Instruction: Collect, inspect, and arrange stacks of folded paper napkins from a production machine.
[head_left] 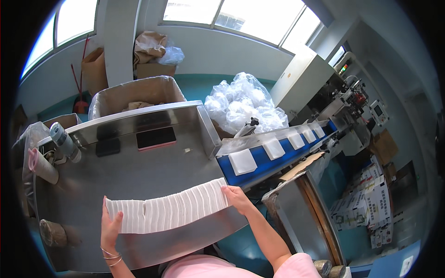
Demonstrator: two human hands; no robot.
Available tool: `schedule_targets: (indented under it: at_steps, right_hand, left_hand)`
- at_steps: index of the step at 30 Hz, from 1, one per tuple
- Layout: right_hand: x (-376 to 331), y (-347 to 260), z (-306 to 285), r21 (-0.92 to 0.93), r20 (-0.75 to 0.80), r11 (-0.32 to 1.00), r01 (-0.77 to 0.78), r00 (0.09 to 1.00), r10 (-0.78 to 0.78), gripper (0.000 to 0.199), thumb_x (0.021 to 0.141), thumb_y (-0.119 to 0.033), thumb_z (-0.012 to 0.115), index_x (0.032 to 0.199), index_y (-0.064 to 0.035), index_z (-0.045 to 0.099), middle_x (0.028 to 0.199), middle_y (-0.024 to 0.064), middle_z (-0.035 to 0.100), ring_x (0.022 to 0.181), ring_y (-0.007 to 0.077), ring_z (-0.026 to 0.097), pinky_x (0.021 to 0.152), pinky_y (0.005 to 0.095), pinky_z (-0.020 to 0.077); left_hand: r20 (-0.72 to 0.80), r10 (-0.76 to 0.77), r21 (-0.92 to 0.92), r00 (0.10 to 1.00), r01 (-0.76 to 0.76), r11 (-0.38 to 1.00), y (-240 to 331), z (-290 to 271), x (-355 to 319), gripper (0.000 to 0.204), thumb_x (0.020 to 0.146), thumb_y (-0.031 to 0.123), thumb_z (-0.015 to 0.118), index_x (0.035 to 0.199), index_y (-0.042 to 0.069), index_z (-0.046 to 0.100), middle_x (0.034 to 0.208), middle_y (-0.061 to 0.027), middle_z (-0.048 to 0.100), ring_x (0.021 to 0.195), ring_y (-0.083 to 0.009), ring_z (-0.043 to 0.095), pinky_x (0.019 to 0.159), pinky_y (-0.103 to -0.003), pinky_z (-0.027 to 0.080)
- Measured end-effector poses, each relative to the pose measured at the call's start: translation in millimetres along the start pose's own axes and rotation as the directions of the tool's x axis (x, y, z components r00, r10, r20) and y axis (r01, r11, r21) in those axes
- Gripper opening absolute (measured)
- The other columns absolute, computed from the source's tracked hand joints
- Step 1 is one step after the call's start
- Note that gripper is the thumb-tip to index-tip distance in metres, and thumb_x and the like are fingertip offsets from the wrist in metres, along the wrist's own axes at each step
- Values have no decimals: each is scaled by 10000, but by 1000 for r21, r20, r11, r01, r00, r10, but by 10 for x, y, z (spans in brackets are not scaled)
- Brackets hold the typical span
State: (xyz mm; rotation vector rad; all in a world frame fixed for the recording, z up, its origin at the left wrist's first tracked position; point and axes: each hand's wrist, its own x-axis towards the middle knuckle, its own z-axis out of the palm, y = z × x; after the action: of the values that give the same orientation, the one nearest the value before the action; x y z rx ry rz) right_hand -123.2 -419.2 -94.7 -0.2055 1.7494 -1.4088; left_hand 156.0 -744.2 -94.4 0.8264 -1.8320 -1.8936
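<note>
A long row of white napkin packs [171, 207], pressed face to face, spans the near part of the metal table [139, 173]. My left hand [111, 225] is closed on the row's left end, with the thumb on the near side and the fingers behind the end. At the other end, my right hand [237, 199] grips the last packs beside the conveyor. The row bows, its right end sitting farther away than its left. Whether its underside touches the table cannot be made out.
A blue conveyor belt [259, 172] carries several flat white packs [242, 162] from a machine at the right. Two phones [156, 138] lie toward the table's back. A bottle [65, 141], a pink-rimmed cup [44, 167] and a tape roll [53, 233] line the left side. Plastic bags [245, 104] heap behind.
</note>
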Motion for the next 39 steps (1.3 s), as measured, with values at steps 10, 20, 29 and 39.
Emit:
schedule_targets:
  at_steps: [10, 20, 29, 39]
  right_hand:
    - [196, 291, -433, 599, -377, 758, 259, 926, -19, 341, 944, -193, 428, 1253, -48, 426, 1187, 89, 531, 1073, 186, 535, 892, 336, 441]
    - [13, 53, -24, 15, -96, 997, 79, 992, -77, 308, 932, -209, 490, 1150, 7, 509, 1021, 43, 573, 886, 114, 538, 837, 266, 427]
    - [246, 273, -558, 646, -341, 731, 219, 940, 20, 411, 949, -259, 417, 1277, -19, 354, 1155, 140, 537, 1043, 243, 554, 895, 393, 454]
    - [43, 15, 37, 16, -29, 990, 139, 990, -139, 332, 944, -227, 471, 1162, 22, 499, 1037, 34, 576, 884, 88, 536, 807, 241, 435]
  left_hand:
    - [-8, 20, 31, 1000, -19, 999, 60, 91, -5, 761, 829, 139, 602, 1415, 0, 137, 1219, -134, 476, 1069, -191, 496, 953, -295, 379]
    - [54, 41, 61, 998, -44, 997, 78, 163, 22, 757, 842, 184, 598, 1414, -5, 139, 1238, -131, 456, 1105, -187, 473, 966, -300, 370]
    - [51, 52, 80, 997, -56, 995, 84, 213, 27, 748, 843, 163, 591, 1415, 1, 137, 1222, -140, 463, 1084, -194, 488, 956, -295, 380]
    - [77, 48, 104, 996, -56, 993, 52, 301, 13, 775, 796, 50, 577, 1420, 7, 120, 1280, -173, 413, 1090, -200, 488, 950, -290, 382]
